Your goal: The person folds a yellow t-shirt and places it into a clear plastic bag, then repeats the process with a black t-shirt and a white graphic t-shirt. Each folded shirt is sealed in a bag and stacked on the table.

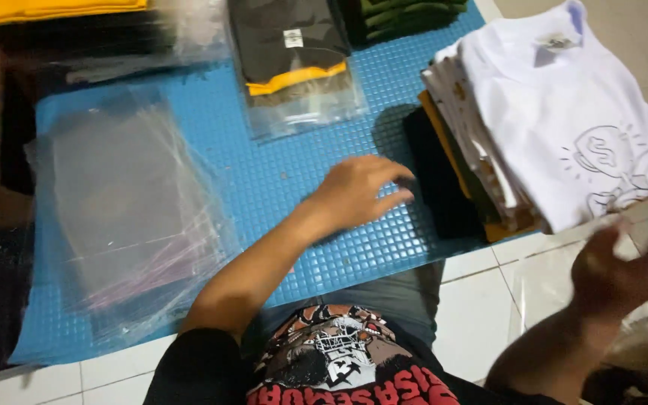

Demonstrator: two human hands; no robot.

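The mat [279, 187] is bright blue with a fine grid of small squares. The top shirt [564, 127] of the stack is white with a thin black line drawing; below it show edges in white, mustard yellow, dark green and black. The bags [121, 217] are clear and glossy. The packed shirt [294, 52] is dark brown-black over a yellow band. The floor [481, 300] is white tile with grey joints.
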